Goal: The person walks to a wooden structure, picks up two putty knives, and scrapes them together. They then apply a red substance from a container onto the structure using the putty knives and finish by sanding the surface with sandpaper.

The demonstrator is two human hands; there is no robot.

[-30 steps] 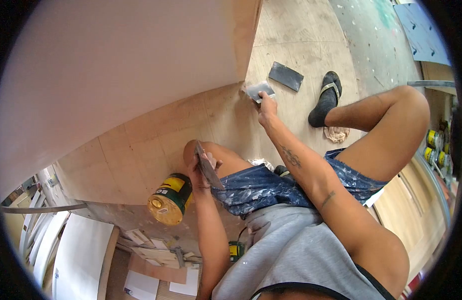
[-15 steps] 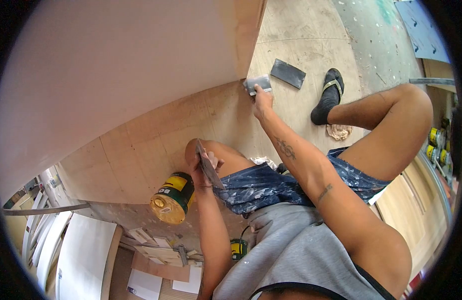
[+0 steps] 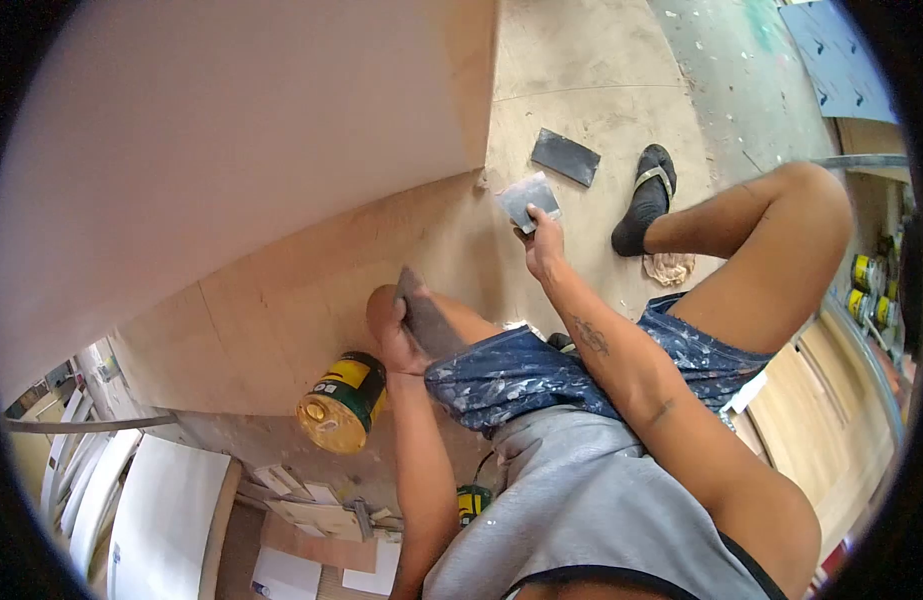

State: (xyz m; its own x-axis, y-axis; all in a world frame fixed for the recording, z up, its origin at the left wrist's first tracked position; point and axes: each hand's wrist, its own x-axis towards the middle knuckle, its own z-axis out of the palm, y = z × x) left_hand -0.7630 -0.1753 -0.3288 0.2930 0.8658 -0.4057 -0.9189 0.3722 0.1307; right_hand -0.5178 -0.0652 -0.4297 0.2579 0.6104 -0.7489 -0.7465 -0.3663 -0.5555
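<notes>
My right hand [image 3: 544, 243] is closed on a flat, wide-bladed putty scraper [image 3: 527, 196], with the thumb on its face. The scraper is just right of the large pale panel's [image 3: 281, 130] lower corner, apart from it. Pale material shows along the blade's far edge. In my left hand [image 3: 403, 350] is a thin, dark flat plate [image 3: 429, 322], tilted above my knee; some fingers are hidden behind it. A dark rectangular plate [image 3: 566, 158] lies on the wooden board beyond the scraper.
A yellow and dark green can [image 3: 343, 400] stands left of my left forearm. My foot [image 3: 646, 200], in a black sock and sandal, rests on the board by a crumpled cloth [image 3: 669, 268]. White curved panels [image 3: 171, 520] stand lower left. More cans [image 3: 863, 290] are at right.
My right hand has drawn the scraper back from the panel's lower corner, toward my body. The plate in my left hand has turned and shows more of its broad face.
</notes>
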